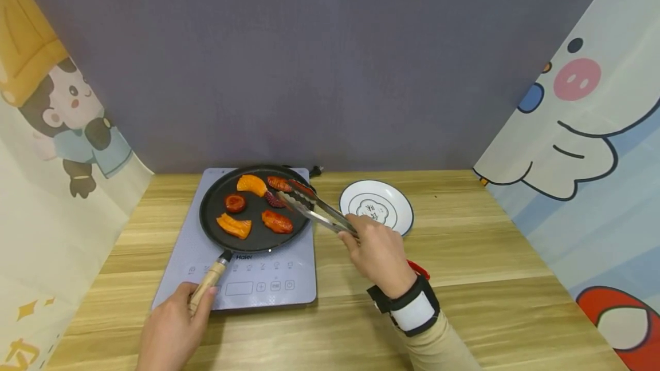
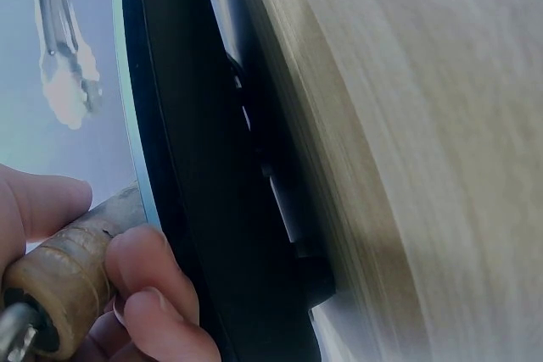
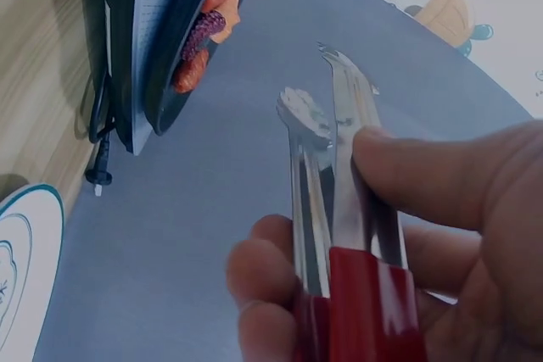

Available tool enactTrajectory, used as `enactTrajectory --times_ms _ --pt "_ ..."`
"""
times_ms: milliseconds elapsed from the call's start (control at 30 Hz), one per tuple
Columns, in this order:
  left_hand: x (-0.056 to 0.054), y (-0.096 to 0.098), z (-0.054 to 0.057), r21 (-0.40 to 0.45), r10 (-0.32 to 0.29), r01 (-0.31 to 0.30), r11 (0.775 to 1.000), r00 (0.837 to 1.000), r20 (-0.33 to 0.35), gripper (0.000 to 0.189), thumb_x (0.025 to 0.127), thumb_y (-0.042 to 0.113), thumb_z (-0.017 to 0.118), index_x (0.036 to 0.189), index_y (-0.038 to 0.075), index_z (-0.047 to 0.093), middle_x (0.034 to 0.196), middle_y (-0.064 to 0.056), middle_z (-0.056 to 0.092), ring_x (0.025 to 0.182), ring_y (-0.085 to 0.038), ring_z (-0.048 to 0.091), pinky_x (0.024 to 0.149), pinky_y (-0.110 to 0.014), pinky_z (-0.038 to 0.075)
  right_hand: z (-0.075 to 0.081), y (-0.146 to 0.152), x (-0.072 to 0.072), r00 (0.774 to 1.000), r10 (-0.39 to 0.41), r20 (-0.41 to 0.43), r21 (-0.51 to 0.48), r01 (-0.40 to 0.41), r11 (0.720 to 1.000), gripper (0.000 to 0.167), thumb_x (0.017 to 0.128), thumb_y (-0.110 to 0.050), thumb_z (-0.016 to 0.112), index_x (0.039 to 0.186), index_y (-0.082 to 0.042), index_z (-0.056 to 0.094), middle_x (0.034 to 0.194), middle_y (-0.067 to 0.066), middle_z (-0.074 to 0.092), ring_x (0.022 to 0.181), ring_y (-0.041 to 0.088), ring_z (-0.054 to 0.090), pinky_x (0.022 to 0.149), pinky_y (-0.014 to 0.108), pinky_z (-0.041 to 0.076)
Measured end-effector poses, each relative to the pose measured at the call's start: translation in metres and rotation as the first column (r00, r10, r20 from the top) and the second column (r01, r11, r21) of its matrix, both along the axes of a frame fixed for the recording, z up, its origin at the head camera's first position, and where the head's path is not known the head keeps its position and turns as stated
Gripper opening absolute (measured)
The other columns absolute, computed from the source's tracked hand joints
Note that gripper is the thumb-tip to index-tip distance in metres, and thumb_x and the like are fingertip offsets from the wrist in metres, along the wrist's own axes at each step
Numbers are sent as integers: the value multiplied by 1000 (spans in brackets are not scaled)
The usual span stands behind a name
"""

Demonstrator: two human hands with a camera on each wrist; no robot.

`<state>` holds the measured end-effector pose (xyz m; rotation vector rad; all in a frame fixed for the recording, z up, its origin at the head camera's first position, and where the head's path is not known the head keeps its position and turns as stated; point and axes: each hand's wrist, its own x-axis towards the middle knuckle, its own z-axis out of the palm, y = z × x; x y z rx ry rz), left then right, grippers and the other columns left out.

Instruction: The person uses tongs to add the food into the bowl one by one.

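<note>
My left hand (image 1: 172,325) grips the wooden handle (image 1: 213,275) of a flat black frying pan (image 1: 254,208). Inside the pan lie two orange pieces (image 1: 234,225), a round reddish piece (image 1: 235,203), a purple tentacle-like piece (image 1: 274,200) and several red scored pieces (image 1: 277,221) that look like chicken wings. Metal tongs (image 1: 315,217) with red grips (image 3: 373,303) are held in my right hand (image 1: 378,251), thumb on one arm and fingers on the other. Over the pan's right side, the tongs' tips stand apart, and I see nothing between them in the right wrist view.
Under the pan is a pale induction cooker (image 1: 304,279) with a front control panel. A white plate (image 1: 399,219) with a dark rim stands to its right, partly behind my right hand. A black plug (image 1: 315,171) lies behind the cooker. A grey partition (image 1: 309,73) closes off the table's back.
</note>
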<state>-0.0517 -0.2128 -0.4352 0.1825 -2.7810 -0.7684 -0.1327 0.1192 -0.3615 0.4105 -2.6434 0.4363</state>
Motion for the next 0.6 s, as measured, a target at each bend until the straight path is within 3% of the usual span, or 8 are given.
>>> enactTrajectory --times_ms 367,600 --pt "0 -1 0 -5 -3 3 1000 1000 1 34 98 31 67 100 -3 66 59 -2 49 54 -18 45 49 -35 35 7 10 0 999 -26 37 -29 27 999 41 91 -26 79 122 -2 68 105 16 74 88 36 73 67 52 56" --pt "0 -1 0 -5 -1 1 1000 1000 0 34 98 31 67 100 -3 66 59 -2 50 54 -19 46 49 -35 36 7 15 0 998 -62 35 -25 62 998 40 91 -27 79 120 -2 67 102 16 73 89 36 72 68 52 56"
